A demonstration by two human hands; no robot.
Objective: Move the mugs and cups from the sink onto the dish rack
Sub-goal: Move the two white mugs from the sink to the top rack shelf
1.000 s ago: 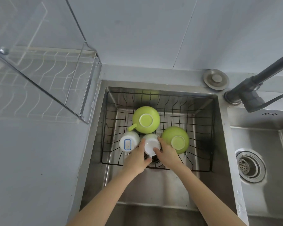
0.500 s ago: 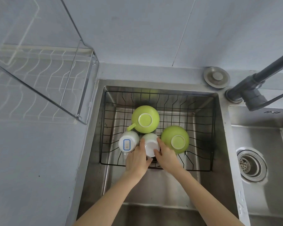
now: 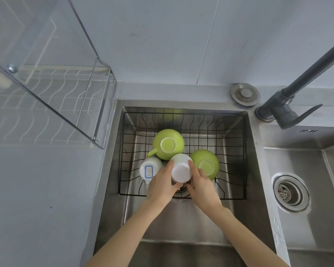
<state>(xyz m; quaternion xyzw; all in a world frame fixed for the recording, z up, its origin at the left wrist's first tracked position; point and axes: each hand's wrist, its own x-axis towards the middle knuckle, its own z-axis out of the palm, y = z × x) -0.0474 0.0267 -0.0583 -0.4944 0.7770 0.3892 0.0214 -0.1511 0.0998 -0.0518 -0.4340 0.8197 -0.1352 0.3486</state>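
Head view: we read blue-bordered label on small white ceramic mug point(image 3: 150, 170), writing too small to make out; faint mark on steel divider right of faucet, illegible. Our left hand point(image 3: 162, 185) and right hand point(image 3: 201, 185) clasp upturned plain white cup point(image 3: 181, 168) between them, fingers curled round its sides, over black wire basket point(image 3: 237, 151) in steel sink point(image 3: 255, 170). Labelled mug just left of grip. Two lime-green upturned mugs: handled green mug point(image 3: 168, 144) beyond grip, second green mug point(image 3: 205, 164) right, partly hidden by right fingers. Wire dish rack point(image 3: 66, 105) far left behind clear panel.
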